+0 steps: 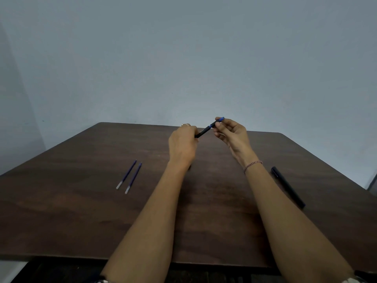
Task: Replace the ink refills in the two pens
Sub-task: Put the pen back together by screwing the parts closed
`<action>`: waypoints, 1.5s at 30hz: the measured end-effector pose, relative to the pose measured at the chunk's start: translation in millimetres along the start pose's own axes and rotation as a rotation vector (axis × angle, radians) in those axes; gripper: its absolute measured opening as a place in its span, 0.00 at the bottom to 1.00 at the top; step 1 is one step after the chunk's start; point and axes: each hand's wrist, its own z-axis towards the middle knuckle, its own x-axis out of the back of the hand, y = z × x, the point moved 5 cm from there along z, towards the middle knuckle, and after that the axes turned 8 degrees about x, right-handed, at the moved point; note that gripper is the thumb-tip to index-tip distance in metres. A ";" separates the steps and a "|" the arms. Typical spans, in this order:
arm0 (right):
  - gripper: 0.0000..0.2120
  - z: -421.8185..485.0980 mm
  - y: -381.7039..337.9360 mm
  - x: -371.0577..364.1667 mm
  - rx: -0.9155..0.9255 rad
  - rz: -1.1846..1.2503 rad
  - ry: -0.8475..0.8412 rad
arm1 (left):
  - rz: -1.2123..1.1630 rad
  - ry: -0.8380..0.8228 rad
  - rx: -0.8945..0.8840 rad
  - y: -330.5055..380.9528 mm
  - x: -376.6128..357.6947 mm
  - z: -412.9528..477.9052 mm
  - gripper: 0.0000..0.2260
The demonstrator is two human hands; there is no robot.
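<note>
over the far middle of the bench (81, 211), two hands work one pen (206, 130)
left hand (183, 142) curls round the barrel, right hand (232, 135) pinches the blue end in its fingers; a jerky pull could fling a small part off. refills (128, 176) lie left, second pen (287, 185) right; the pen's joint is hidden.

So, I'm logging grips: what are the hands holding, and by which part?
One pen: the left hand grips its black barrel, and the right hand pinches its blue end.
</note>
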 end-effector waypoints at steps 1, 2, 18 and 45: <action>0.04 -0.1 0.5 -0.1 0.000 -0.011 0.008 | -0.009 -0.005 0.005 -0.7 -0.4 -0.5 0.08; 0.03 -0.2 1.0 -0.7 0.001 -0.018 0.016 | -0.020 -0.011 0.013 -1.6 -1.2 -0.8 0.08; 0.10 -0.3 -0.9 -2.8 -0.026 0.095 0.047 | -0.136 -0.088 0.085 -4.6 -9.4 -0.3 0.07; 0.15 1.8 1.8 1.1 -0.098 0.210 -0.042 | -0.457 -0.316 0.159 -7.1 -28.4 3.6 0.12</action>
